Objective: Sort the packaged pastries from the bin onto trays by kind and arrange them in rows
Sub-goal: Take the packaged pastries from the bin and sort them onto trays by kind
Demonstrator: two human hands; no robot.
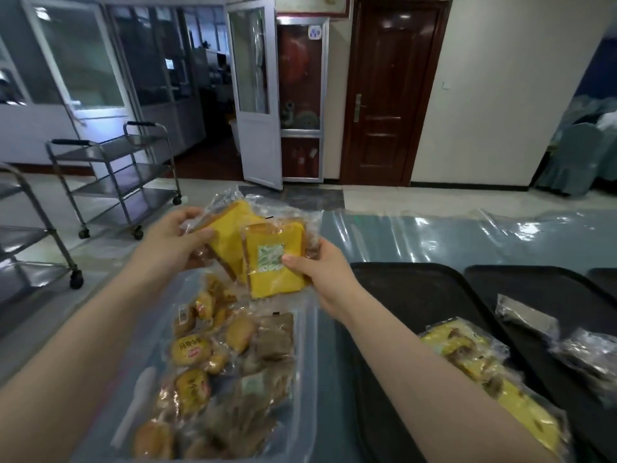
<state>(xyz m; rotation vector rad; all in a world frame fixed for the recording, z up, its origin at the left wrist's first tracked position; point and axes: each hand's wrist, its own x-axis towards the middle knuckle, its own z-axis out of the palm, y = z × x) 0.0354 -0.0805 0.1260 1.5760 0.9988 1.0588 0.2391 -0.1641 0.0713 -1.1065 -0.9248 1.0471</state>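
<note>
My left hand (173,238) grips a clear-wrapped yellow cake slice (227,228) above the far end of the clear plastic bin (309,369). My right hand (320,272) pinches a second yellow cake slice with a green label (273,265), overlapping the first one. The bin holds several packaged pastries: round golden buns (190,350) and brown cakes (273,335). To the right, a black tray (420,295) carries yellow cake packets (480,369) near its front. A second black tray (561,295) holds dark wrapped pastries (524,315).
The table wears a blue cloth under shiny plastic film (434,235). Two steel trolleys (117,175) stand on the floor to the left. A third black tray's corner (604,279) shows at the far right. A glass door and a brown wooden door lie beyond.
</note>
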